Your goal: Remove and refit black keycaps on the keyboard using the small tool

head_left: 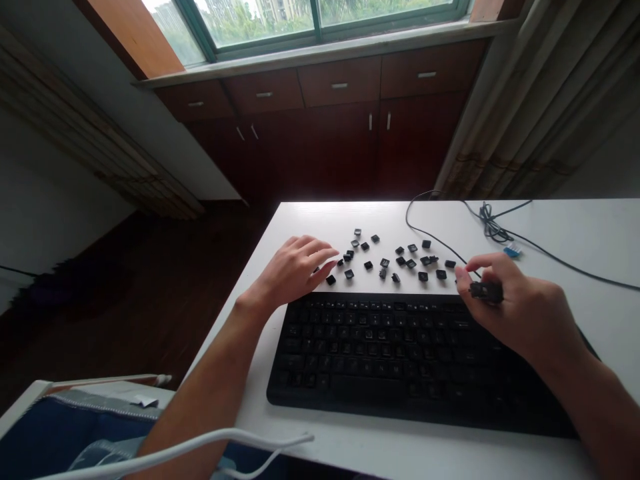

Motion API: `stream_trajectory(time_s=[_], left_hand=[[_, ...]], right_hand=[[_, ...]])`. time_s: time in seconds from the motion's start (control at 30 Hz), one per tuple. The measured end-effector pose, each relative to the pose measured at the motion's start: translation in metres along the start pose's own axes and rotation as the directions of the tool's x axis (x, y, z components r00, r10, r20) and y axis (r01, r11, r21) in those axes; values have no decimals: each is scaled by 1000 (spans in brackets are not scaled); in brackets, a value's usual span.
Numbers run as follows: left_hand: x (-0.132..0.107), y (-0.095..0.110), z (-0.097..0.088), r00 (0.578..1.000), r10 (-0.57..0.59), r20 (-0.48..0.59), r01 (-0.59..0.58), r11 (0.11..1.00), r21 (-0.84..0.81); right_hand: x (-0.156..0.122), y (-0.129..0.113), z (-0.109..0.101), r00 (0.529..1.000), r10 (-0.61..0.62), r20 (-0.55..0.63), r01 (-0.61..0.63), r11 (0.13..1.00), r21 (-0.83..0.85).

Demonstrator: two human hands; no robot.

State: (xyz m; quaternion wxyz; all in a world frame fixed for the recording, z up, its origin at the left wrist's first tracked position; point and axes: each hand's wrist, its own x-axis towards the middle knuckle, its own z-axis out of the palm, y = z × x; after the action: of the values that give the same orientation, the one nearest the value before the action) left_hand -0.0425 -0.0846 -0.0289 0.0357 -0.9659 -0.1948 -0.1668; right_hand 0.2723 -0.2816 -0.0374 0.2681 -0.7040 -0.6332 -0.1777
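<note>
A black keyboard (380, 360) lies on the white table, several of its keys removed. Behind its rear edge are scattered loose black keycaps (369, 265). My left hand (300, 263) is at the keyboard's rear left corner, fingers stretched and apart, with the nearest keycaps by its fingertips. I cannot tell whether it touches one. Over the keyboard's rear right part, my right hand (515, 307) is closed around a small black object (486, 292), whose kind I cannot make out. Its thumb and forefinger tips come together near the rightmost keycaps.
A thin black cable (425, 227) loops behind the keycaps, with a tied bundle (493, 223) and a blue plug (512, 251) at the back right. The table's left edge (235, 287) runs beside my left forearm. A white bar (200, 443) crosses the lower left.
</note>
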Motion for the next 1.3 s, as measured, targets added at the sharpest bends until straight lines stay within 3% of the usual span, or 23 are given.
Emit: stream_trajectory(time_s=[0.23,0.47,0.67,1.1,1.3], left_hand=[[3,6,-6,997,22,-78,-15,995,98],[5,14,-5,991,60,-117,-46,992,117],[6,20,-7,989,103,-110,-86,986,144],[6,30,-4,988,127,-88,-116,986,124],[8,34,1,987,148,-64,-141,985,101]], right_hand=[[0,-7,-2,995,-90,35,92,994,-51],[-1,-17,-2,987,-157,45,150,979,137],[-7,-34,-3,976,-203,83,189,970,152],[-7,-43,4,985,-173,13,164,951,262],[-12,-41,5,974,-207,88,170,934,315]])
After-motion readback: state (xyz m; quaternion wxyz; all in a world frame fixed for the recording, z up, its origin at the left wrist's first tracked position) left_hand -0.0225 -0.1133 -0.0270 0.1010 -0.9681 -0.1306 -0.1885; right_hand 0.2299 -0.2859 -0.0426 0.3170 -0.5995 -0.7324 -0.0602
